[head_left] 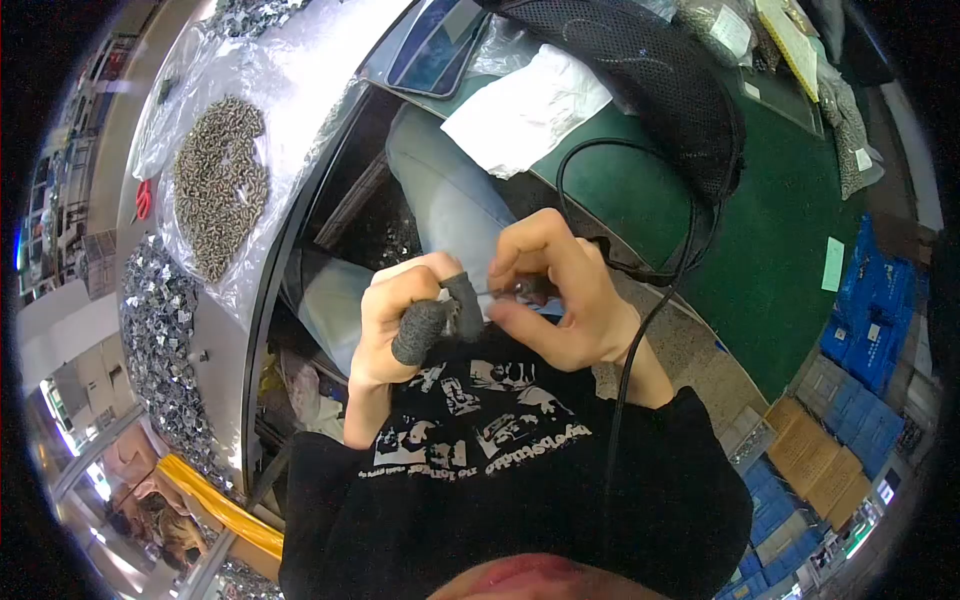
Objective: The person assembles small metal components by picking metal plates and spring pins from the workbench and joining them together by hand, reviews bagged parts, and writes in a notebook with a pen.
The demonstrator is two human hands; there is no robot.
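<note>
Above the lap, my left hand is closed, with grey covers on its thumb and a finger. A small metallic piece shows between those covered tips. Close on its right, my right hand is closed around a dark, rounded tool. A thin shaft runs from this tool toward the small piece; whether the two touch is hard to tell. The fingers partly hide both items.
At left, a table holds a pile of small screws on plastic and a heap of metal parts. A green table at right bears a black mesh bag, white cloth and phone. A black cable hangs beside my right hand.
</note>
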